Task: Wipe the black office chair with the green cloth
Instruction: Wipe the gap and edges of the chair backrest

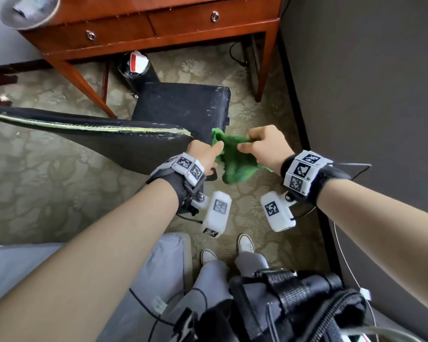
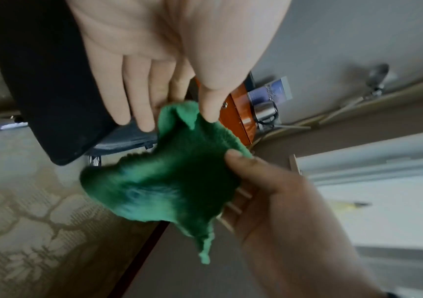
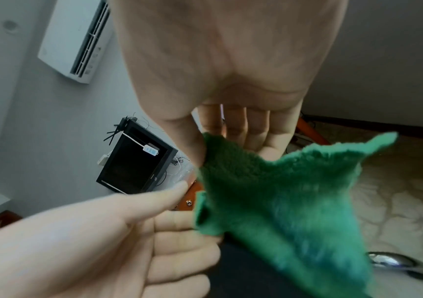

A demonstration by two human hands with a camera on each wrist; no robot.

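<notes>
The black office chair stands at my left, its backrest reaching toward my left hand, whose grip pinches the green cloth; my right hand pinches its other edge. The wooden desk stands far, the grey wall right.

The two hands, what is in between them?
The green cloth hangs between the left hand and the right hand, up in the air by the black office chair. The head view shows it.

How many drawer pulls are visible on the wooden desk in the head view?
2. One ring pull sits on the left drawer front, the other ring pull on the right drawer front of the desk. Further ones could lie beyond the frame edge.
</notes>
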